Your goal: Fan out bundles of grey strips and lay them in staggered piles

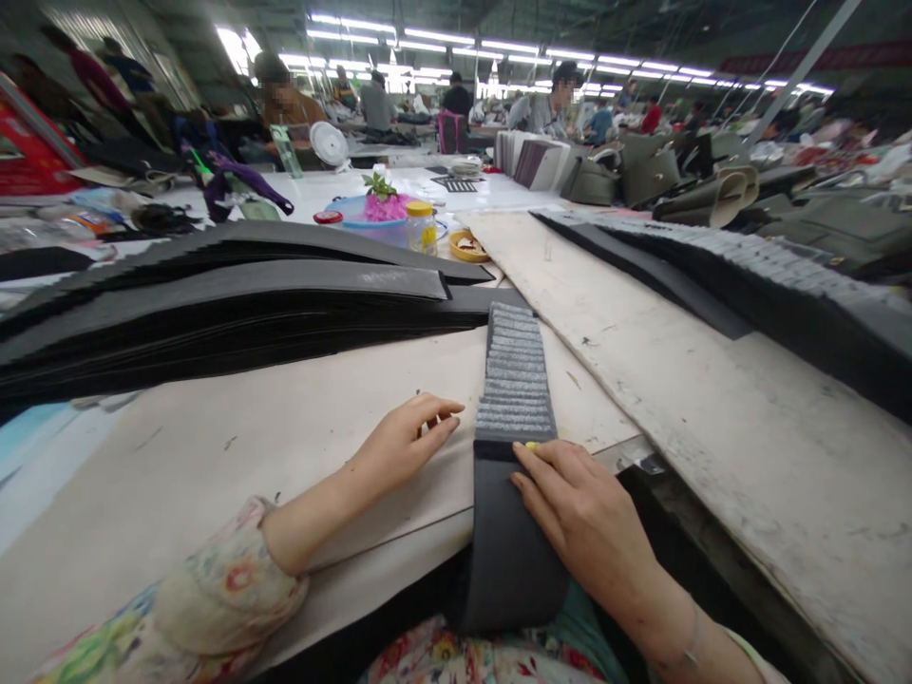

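Note:
A long dark grey strip (509, 532) lies over the board's near edge and hangs down toward my lap. Across its far part is a stack of overlapping pieces with fuzzy light-grey edges (517, 366). My right hand (588, 508) is closed on the strip's right side, fingertips at the dark fold just below the stack. A small yellow thing (531, 446) shows at those fingertips; its kind is unclear. To the left of the strip, my left hand (409, 432) hovers close to the board, thumb and fingers apart, holding nothing.
Thick piles of dark strips (235, 318) lie at left; another pile (784, 285) rests on the right-hand board (676, 380). Beyond stand a yellow-lidded jar (421, 233), a round yellow dish (468, 247) and a blue basin (346, 220). People work farther back.

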Demonstrator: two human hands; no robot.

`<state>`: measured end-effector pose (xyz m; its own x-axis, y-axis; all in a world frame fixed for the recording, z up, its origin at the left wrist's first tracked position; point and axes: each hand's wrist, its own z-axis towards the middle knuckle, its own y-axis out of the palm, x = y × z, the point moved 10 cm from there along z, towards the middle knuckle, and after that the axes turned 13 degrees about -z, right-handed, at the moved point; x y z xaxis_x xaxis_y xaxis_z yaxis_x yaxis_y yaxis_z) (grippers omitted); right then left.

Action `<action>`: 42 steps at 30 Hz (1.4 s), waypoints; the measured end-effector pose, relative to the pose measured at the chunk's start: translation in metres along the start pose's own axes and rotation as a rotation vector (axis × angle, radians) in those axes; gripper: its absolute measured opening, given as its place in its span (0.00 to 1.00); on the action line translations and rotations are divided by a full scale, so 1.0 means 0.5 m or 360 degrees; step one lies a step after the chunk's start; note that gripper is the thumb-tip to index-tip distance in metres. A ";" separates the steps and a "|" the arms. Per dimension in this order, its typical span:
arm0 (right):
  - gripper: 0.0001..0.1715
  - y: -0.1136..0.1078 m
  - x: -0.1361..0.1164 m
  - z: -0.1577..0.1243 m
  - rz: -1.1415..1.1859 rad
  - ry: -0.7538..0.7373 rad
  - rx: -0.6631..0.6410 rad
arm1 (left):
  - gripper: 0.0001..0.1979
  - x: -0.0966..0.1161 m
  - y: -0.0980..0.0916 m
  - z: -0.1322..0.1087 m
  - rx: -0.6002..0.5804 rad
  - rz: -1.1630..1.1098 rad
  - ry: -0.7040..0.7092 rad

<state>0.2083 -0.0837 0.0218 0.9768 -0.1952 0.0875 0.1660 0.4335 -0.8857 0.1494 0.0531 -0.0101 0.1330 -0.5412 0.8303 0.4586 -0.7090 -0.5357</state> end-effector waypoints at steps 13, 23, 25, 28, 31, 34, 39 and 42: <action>0.16 -0.006 -0.003 -0.009 -0.0023 0.0066 0.0095 | 0.09 0.080 0.033 0.026 -0.0104 0.0466 0.0399; 0.16 -0.011 0.000 -0.012 -0.0030 0.0083 0.0140 | 0.08 0.092 0.043 0.034 -0.0191 0.0574 0.0260; 0.16 -0.012 -0.001 -0.012 -0.0036 0.0079 0.0150 | 0.04 0.082 0.041 0.044 -0.0209 0.0421 0.0146; 0.16 -0.013 0.000 -0.015 -0.0040 0.0079 0.0170 | 0.03 0.089 0.045 0.051 -0.0298 0.0292 0.0084; 0.15 -0.016 0.002 -0.019 -0.0027 0.0093 0.0207 | 0.04 0.105 0.057 0.049 -0.0461 0.0225 0.0035; 0.14 -0.021 0.003 -0.022 -0.0009 0.0104 0.0252 | 0.05 0.111 0.066 0.052 -0.0604 0.0155 -0.0078; 0.11 -0.024 0.003 -0.022 0.0004 0.0125 0.0276 | 0.13 0.116 0.091 0.076 -0.0806 0.0003 -0.0230; 0.11 -0.024 0.001 -0.023 -0.0001 0.0112 0.0286 | 0.17 0.124 0.122 0.092 -0.0886 0.0081 -0.0199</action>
<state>0.2052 -0.0992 0.0272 0.9660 -0.2538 0.0504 0.1942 0.5824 -0.7894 0.2257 -0.0028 0.0156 0.2615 -0.5472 0.7951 -0.0786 -0.8331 -0.5475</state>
